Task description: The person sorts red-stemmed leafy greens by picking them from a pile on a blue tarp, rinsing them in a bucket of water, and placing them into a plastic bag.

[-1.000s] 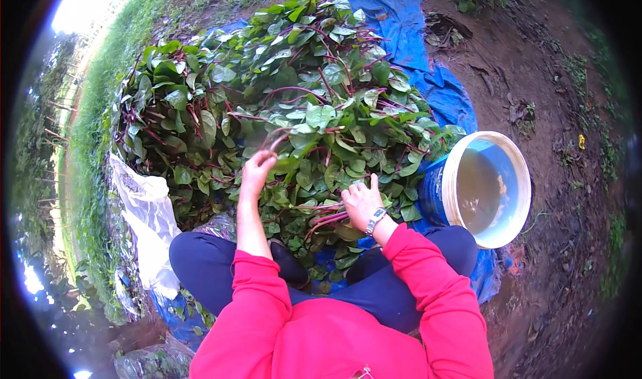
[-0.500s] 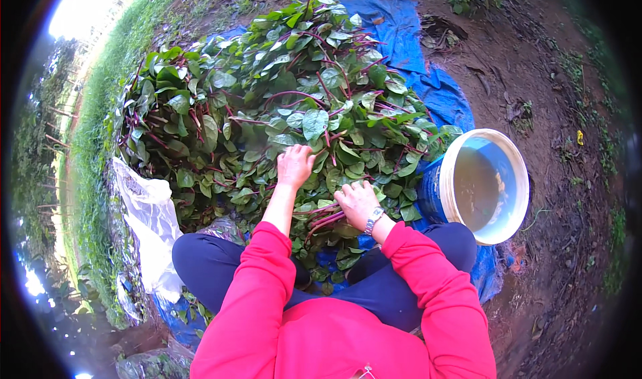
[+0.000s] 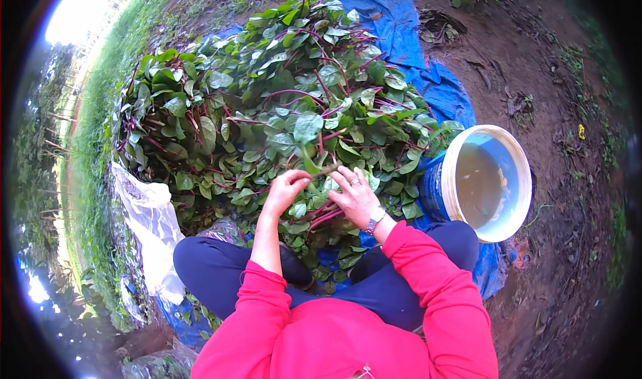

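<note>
A large heap of Malabar spinach (image 3: 234, 131), with green leaves and purple-red stems, lies before my crossed legs. My left hand (image 3: 284, 190) is closed in a pinch on one leafy stem (image 3: 326, 170) at the heap's near side. The other end of that stem reaches the fingertips of my right hand (image 3: 356, 198), which wears a metal watch (image 3: 375, 220). A small bunch of thick purple stems (image 3: 324, 217) sticks out leftward from under my right palm. The right fingers are bent round it, partly hidden from above.
A blue tarp (image 3: 441, 98) is spread under the heap. To my right, against my knee, a blue-and-white bucket (image 3: 447, 181) leans toward me with murky water inside. A white plastic sheet (image 3: 157, 238) lies by my left knee. Bare soil (image 3: 562, 198) and grass (image 3: 100, 138) surround the tarp.
My left hand has drawn back toward me from the heap, now pinching a stem. My right hand has shifted slightly, its fingers meeting that stem; the purple bunch stays by it.
</note>
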Tool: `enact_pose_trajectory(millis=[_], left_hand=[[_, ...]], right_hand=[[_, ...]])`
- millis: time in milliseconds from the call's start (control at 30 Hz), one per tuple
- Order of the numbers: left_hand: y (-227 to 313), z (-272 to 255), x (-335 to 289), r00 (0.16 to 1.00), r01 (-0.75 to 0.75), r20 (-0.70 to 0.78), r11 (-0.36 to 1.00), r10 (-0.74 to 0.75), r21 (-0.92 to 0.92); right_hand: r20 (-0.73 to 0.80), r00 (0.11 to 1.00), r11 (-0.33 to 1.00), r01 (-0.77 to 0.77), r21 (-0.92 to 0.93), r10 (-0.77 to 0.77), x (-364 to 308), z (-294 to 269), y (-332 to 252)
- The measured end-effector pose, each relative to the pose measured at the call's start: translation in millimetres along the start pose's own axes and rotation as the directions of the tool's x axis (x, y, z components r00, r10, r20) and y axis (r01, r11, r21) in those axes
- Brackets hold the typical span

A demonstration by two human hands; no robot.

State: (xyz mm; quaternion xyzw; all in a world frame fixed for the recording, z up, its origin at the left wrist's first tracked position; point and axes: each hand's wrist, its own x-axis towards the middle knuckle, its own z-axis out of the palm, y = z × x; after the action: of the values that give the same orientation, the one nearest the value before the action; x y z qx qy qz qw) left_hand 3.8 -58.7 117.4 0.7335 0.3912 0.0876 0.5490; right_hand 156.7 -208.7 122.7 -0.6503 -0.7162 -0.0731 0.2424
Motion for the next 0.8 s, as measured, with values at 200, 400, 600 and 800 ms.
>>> enact_pose_trajectory(millis=[200,400,600,800], left_hand=[[16,4,5,0.866,0.091,0.493,0.996,-0.085,0.012],[9,19,52,0.93,-0.366,0.189,0.816,0.314,0.446],[16,22,109,0.871,-0.315,0.119,0.356,0.476,0.88],[21,2,116,0.879,-0.301,0.218,0.138,0.424,0.944]], right_hand=[[0.07,0.998,1.0,-0.004,-0.011,0.005,-2,4,1],[0.243,0.964,0.994,-0.103,-0.028,0.106,-5,2,1],[0.406,0.902,0.988,-0.114,-0.108,0.149,1,-6,-2],[0.406,0.893,0.981,-0.167,-0.096,0.192,-2,-1,0]])
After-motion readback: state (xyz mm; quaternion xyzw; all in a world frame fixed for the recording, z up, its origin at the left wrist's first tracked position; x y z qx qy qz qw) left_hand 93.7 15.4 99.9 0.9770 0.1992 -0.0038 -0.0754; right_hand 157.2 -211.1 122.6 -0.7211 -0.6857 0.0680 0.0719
